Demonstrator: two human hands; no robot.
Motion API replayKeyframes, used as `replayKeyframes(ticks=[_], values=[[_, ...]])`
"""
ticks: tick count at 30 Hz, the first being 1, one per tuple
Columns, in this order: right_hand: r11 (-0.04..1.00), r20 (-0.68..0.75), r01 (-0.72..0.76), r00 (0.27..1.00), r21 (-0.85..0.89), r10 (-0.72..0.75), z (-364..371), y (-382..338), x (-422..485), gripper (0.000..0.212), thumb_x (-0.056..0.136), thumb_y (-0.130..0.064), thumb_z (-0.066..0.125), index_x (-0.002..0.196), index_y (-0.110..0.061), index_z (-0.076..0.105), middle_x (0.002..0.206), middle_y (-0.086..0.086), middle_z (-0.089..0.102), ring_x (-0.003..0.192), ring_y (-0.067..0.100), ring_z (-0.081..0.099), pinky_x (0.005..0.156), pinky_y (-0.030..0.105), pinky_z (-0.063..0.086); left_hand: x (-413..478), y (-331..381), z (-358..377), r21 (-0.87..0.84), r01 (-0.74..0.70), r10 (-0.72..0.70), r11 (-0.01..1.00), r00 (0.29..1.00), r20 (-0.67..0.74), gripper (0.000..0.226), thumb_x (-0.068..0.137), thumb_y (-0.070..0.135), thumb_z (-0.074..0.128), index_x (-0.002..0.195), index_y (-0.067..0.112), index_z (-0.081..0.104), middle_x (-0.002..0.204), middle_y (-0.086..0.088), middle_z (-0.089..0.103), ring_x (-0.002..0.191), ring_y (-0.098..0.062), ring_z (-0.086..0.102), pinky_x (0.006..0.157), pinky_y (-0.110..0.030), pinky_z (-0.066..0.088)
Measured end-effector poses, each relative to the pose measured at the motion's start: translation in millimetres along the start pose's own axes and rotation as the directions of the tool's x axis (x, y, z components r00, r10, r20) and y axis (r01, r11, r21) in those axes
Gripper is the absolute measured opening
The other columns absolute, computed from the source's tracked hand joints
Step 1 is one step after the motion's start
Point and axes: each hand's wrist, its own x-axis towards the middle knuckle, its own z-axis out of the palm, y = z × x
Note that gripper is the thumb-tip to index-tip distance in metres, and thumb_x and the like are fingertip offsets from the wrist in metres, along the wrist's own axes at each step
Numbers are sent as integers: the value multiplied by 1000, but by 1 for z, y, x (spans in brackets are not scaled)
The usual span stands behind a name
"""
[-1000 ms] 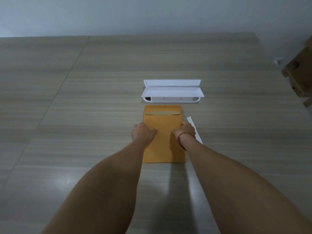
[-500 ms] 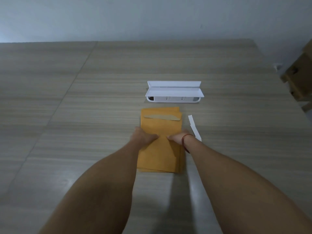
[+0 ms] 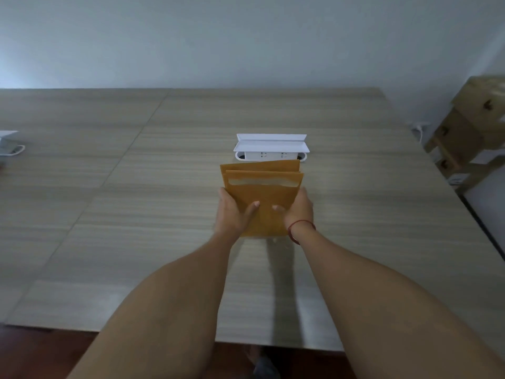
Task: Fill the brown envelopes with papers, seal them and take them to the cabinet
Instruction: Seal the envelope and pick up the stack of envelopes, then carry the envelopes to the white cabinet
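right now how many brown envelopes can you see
2 show: the front envelope, gripped by the left hand and right hand, and a rear envelope peeking above it. More may be hidden between them.

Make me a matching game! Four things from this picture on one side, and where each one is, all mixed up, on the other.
Things:
1. flat brown paper envelopes
2. white plastic socket box with raised lid
3. thin red string bracelet
4. stacked brown cardboard boxes

Places:
A. off the table, far right
B. around the right wrist
C. gripped by the left hand and right hand
D. on the grey-brown wooden table, behind the envelopes

Pairs: 1-C, 2-D, 3-B, 4-A
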Motion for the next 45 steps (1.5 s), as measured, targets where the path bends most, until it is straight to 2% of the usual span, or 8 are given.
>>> replayKeyframes(ticks=[4, 12, 20, 26, 32, 36, 39, 45], values=[[999, 19, -22, 1000, 32, 21, 1, 23, -19, 60, 78, -9, 77, 129, -12, 45, 128, 10, 59, 119, 29, 57, 101, 39, 45, -22, -15, 7, -37, 4, -4, 999, 1000, -10, 71, 73, 37, 80, 120, 8, 36, 120, -9, 51, 113, -24, 51, 93, -34, 45], [999, 43, -23, 999, -32, 25, 1, 30, -16, 51, 81, -14, 75, 123, -9, 47, 125, 13, 60, 116, 32, 58, 99, 42, 47, -27, -15, 13, -22, 55, -56, 998, 998, -24, 74, 72, 34, 82, 124, 7, 37, 126, -13, 51, 118, -27, 50, 100, -39, 44], [999, 96, -5, 995, -53, 10, 0, 43, -20, 51, 86, -12, 68, 131, -10, 42, 129, 12, 58, 120, 32, 56, 102, 44, 45, -35, -18, 14, 25, 110, -110, 994, 993, 29, 71, 75, 32, 79, 126, 9, 35, 129, -11, 50, 120, -26, 50, 99, -37, 44], [999, 62, -12, 998, -36, 15, -28, 16, -16, 47, 86, -21, 69, 123, -10, 43, 125, 13, 58, 112, 33, 59, 94, 43, 49, -20, 28, 1, 82, 73, -78, 994, 995, 67, 72, 76, 37, 78, 125, 8, 34, 129, -12, 50, 119, -29, 50, 94, -39, 44], [991, -34, -121, 992, 55, 123, -103, -12, -1, 53, 89, -19, 64, 136, -13, 39, 135, 11, 51, 123, 32, 51, 99, 41, 42, 3, 115, 30, 157, 10, -52, 988, 963, 266, 79, 77, 38, 77, 133, 5, 32, 136, -14, 45, 127, -32, 45, 102, -43, 42], [961, -175, -244, 949, 127, 264, -176, 6, -5, 49, 89, -20, 63, 133, -12, 43, 132, 10, 53, 122, 31, 52, 99, 40, 43, -9, 174, 88, 193, -145, 38, 970, 880, 473, 88, 77, 45, 75, 140, 4, 29, 140, -14, 44, 128, -33, 45, 104, -44, 42], [921, -294, -311, 880, 236, 372, -246, 41, -32, 37, 86, -14, 59, 122, -11, 53, 119, 9, 60, 104, 28, 57, 82, 35, 47, -50, 219, 148, 200, -298, 116, 934, 778, 617, 90, 77, 50, 72, 141, 2, 30, 140, -16, 45, 128, -34, 46, 103, -44, 44], [861, -545, -358, 668, 361, 506, -394, 120, -136, 31, 82, -14, 57, 112, -7, 61, 106, 11, 65, 93, 29, 61, 71, 30, 46, -204, 299, 262, 29, -502, 245, 864, 471, 847, 83, 89, 48, 57, 147, 2, 20, 149, -16, 35, 133, -35, 40, 106, -43, 39]])
